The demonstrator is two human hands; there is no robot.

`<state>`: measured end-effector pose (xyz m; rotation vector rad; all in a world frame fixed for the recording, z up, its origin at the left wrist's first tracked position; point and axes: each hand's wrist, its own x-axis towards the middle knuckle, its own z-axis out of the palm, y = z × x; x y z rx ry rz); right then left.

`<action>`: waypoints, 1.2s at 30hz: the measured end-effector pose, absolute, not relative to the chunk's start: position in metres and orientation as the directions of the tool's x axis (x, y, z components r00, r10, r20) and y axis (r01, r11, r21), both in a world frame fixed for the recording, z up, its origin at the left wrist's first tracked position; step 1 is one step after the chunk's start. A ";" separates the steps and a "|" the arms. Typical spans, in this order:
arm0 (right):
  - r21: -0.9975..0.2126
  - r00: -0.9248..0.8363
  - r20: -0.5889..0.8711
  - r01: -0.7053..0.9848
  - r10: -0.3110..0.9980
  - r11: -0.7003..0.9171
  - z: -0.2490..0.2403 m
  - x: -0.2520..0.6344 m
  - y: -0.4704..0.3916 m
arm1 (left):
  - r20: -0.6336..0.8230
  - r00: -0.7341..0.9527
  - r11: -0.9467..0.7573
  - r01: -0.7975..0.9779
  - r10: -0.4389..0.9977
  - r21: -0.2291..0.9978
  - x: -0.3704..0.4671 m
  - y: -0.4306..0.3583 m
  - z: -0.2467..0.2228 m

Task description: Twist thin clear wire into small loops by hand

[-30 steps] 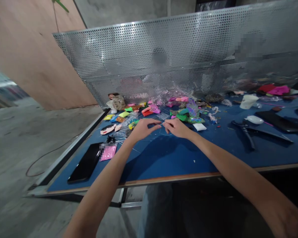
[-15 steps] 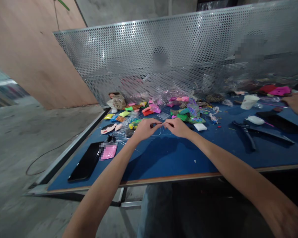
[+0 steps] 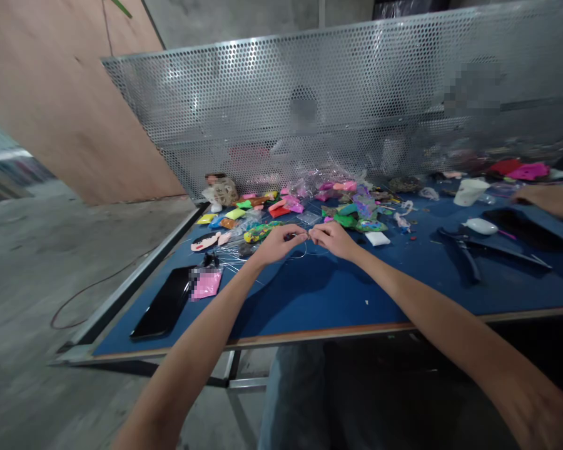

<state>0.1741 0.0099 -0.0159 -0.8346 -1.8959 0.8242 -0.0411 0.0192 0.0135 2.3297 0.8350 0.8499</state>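
Over the middle of the blue table [image 3: 309, 306], my left hand [image 3: 281, 242] and my right hand [image 3: 332, 241] meet fingertip to fingertip. Both are closed in a pinch on a thin wire [image 3: 304, 251], which curves down in a loop below the fingers. The exact spot where the fingers grip it is too small to make out. More thin wires [image 3: 234, 257] lie on the table left of my left hand. Just behind that hand is a yellow, blue and green clay piece [image 3: 258, 232]. A white packet [image 3: 378, 239] lies right of my right hand.
A black phone [image 3: 164, 303] and a pink packet [image 3: 207, 284] lie at left. Coloured clay packets and plastic wrap [image 3: 323, 178] line the perforated metal screen [image 3: 263, 112]. At right are pliers [image 3: 462, 250], a paper cup [image 3: 470, 192], another dark phone [image 3: 528, 228] and another person's hand [image 3: 551, 199].
My two hands stay together with the wire, shifting only slightly. At right, the other person's hand has moved left, nearer the cup.
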 end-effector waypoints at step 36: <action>-0.678 -0.427 0.454 0.404 0.782 0.614 -0.011 0.171 0.007 | 0.477 0.450 -0.647 0.395 0.755 0.652 -0.045 0.021 0.012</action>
